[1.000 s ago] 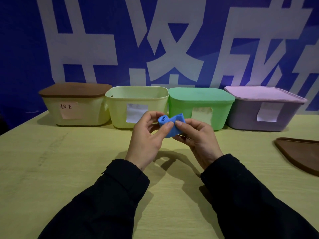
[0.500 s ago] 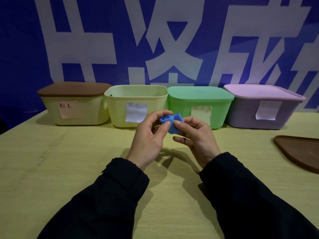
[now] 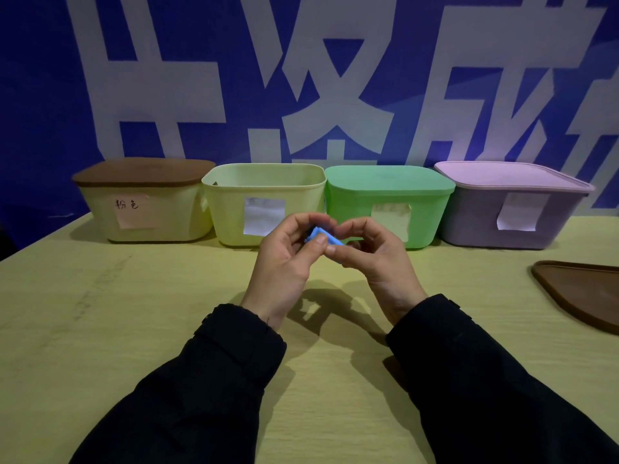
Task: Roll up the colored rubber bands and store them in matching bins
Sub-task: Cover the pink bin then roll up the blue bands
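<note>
Centre of the frame, above the pale yellow-green wooden tabletop (image 3: 100,329): small blue rubber band (image 3: 321,236), bunched into a tight wad, pinched between curled fingers and thumb of the left hand (image 3: 288,259) and of the right hand (image 3: 371,256), fingertips meeting. Behind, along the blue wall with white lettering (image 3: 40,95), left to right: cream bin with brown lid (image 3: 144,202), open pale-green bin (image 3: 264,202), green lidded bin (image 3: 388,202), lilac lidded bin (image 3: 509,209), each bearing a paper label. At right edge, loose brown lid (image 3: 582,293) flat on the tabletop.
</note>
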{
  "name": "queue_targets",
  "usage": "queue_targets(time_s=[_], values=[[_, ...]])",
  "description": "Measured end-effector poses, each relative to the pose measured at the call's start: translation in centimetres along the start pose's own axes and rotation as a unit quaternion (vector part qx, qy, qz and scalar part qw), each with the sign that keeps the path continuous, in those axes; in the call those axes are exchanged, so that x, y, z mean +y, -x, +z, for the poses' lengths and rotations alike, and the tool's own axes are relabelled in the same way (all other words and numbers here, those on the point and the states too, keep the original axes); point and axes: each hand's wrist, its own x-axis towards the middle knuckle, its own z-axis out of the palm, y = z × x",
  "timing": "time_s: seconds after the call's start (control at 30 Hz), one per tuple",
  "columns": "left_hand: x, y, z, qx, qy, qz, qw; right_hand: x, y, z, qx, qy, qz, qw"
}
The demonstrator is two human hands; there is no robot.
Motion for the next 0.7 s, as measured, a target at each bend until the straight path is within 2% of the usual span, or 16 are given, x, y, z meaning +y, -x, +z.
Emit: queue_targets(time_s=[0.27,0.43,0.53,0.7], values=[[0.39,-0.01,-0.17,0.024,0.015,-0.009,1.000,0.13,-0.17,-0.15,0.008,0.022,0.007,1.000],[0.48,0.03,-0.08,0.033,-0.078,-0.002,0.996,-0.35,-0.31,-0.59,0.040,0.017,-0.029,0.999],[0.58,0.10,-0.22,0.024,-0.090,-0.007,0.996,-0.46,-0.26,-0.70,0.045,0.017,-0.033,0.998],[0.63,0.02,-0.19,0.051,-0.105,-0.002,0.993,-0.10,-0.20,-0.69,0.036,0.044,-0.036,0.998]])
